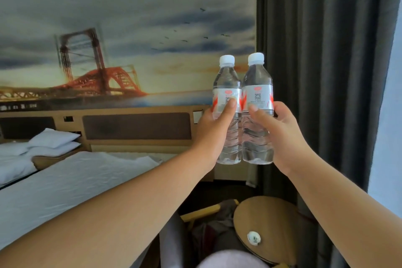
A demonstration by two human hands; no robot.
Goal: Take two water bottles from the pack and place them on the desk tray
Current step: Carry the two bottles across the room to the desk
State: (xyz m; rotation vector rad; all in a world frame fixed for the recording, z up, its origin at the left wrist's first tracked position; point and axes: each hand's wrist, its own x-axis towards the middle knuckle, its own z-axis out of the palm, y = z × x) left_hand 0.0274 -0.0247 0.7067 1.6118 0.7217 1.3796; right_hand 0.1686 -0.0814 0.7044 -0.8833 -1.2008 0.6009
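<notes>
I hold two clear water bottles with white caps and white-and-red labels upright in front of me, side by side and touching. My left hand (214, 131) grips the left water bottle (226, 81) around its middle. My right hand (282, 132) grips the right water bottle (256, 80) the same way. Both bottles are raised at about chest height before the wall mural and the curtain edge. No bottle pack and no desk tray are in view.
A bed with white sheets (65, 180) and pillows (54, 138) lies to the left. Dark curtains (322, 61) hang on the right. Below stands a small round wooden table (272, 220) with a small white object (253, 238), next to a chair with a wooden armrest (206, 211).
</notes>
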